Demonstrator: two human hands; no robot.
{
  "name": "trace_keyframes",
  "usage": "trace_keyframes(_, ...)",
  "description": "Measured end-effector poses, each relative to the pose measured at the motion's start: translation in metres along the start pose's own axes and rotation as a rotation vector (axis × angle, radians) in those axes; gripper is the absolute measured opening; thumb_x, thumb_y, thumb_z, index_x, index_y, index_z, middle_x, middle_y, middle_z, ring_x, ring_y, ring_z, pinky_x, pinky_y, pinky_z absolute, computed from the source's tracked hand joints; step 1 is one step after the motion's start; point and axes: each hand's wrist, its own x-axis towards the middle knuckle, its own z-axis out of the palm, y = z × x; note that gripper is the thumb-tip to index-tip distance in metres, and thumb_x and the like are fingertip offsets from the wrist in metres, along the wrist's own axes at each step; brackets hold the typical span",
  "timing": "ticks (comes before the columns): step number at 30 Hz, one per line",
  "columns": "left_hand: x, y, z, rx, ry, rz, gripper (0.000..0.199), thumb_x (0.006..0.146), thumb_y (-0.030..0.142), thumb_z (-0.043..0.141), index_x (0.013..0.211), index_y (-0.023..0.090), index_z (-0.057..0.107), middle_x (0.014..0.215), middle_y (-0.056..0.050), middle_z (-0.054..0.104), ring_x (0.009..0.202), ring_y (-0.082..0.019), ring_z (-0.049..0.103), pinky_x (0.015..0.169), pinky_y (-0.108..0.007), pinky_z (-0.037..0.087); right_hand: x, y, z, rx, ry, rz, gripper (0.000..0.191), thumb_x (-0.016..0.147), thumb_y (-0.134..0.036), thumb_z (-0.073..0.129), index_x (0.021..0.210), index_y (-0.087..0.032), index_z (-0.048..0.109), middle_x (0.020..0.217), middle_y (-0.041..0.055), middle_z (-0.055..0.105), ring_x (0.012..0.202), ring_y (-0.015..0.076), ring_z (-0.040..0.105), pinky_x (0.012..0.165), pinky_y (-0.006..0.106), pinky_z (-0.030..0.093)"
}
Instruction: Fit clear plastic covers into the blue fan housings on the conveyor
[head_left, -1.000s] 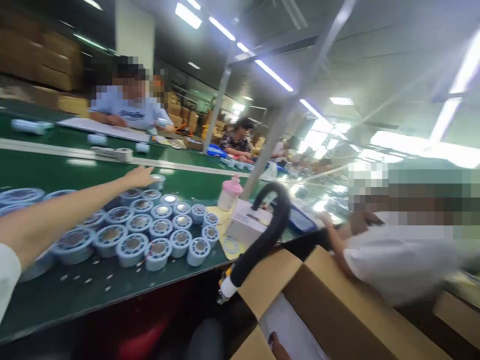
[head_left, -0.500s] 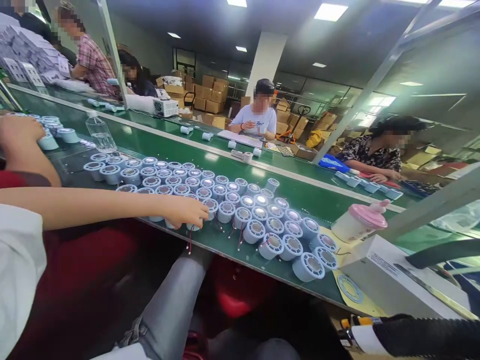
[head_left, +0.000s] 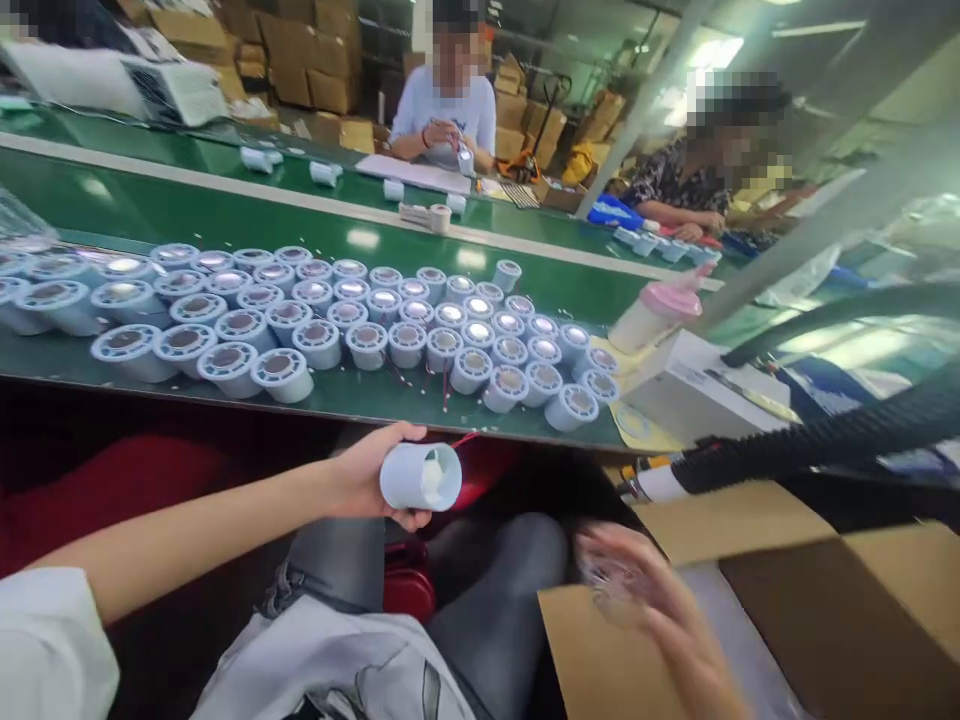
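Fingers of the left hand (head_left: 362, 478) grip a pale blue cylinder (head_left: 405, 480) above the lap, its open end facing right and red wires (head_left: 466, 438) sticking out behind. Blurred, the right hand (head_left: 649, 580) curls around a clear piece (head_left: 609, 578), beside an open cardboard box (head_left: 810, 600). Beyond, similar cylinders (head_left: 367, 345) crowd the green tabletop (head_left: 367, 393), with a pink-lidded cup (head_left: 652, 312) at their right. Farther off, a person in a light shirt (head_left: 480, 105) handles another cylinder (head_left: 466, 160).

Left hand (head_left: 365, 476) lifted blue cup (head_left: 405, 478) off table (head_left: 360, 393); right hand (head_left: 660, 590) brought up clear piece (head_left: 606, 577)
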Motion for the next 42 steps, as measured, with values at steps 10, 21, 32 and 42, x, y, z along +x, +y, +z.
trace_keyframes(10, 0.029, -0.018, 0.034, 0.869, 0.015, 0.451, 0.018, 0.085, 0.033, 0.055, 0.094, 0.019, 0.062, 0.093, -0.002, 0.059, 0.084, -0.016, 0.056, 0.076, -0.028, 0.047, 0.04, -0.025, 0.064, -0.451, -0.106, -0.077, 0.023, 0.07, -0.01, 0.072, 0.088, -0.022, 0.069, 0.123, 0.0119, 0.054, 0.106, 0.0303, 0.057, 0.082, 0.044, 0.055)
trace_keyframes(21, 0.032, -0.026, 0.02, 0.912, 0.072, 0.62, 0.024, 0.088, 0.034, 0.058, 0.105, 0.019, 0.064, 0.096, -0.003, 0.056, 0.088, -0.015, 0.056, 0.081, -0.027, 0.044, 0.03, -0.024, 0.059, -0.457, 0.069, -0.152, 0.028, 0.089, -0.033, 0.058, 0.111, -0.018, 0.066, 0.127, 0.0173, 0.054, 0.102, 0.0278, 0.06, 0.082, 0.042, 0.055)
trace_keyframes(32, 0.033, -0.024, 0.024, 1.011, 0.058, 0.481, 0.027, 0.091, 0.037, 0.047, 0.097, 0.019, 0.066, 0.098, -0.005, 0.059, 0.089, -0.018, 0.057, 0.08, -0.028, 0.043, 0.032, -0.014, 0.056, -0.371, -0.023, -0.127, 0.012, 0.084, -0.03, 0.063, 0.09, -0.021, 0.069, 0.118, 0.0121, 0.061, 0.103, 0.0261, 0.061, 0.084, 0.041, 0.056)
trace_keyframes(42, 0.033, -0.025, 0.031, 1.091, 0.028, 0.493, 0.023, 0.085, 0.033, 0.056, 0.101, 0.02, 0.066, 0.102, -0.005, 0.061, 0.089, -0.019, 0.059, 0.079, -0.029, 0.044, 0.037, -0.012, 0.064, -0.258, -0.227, 0.003, 0.006, 0.077, -0.022, 0.072, 0.083, -0.024, 0.071, 0.122, 0.0078, 0.06, 0.107, 0.026, 0.059, 0.089, 0.044, 0.053)
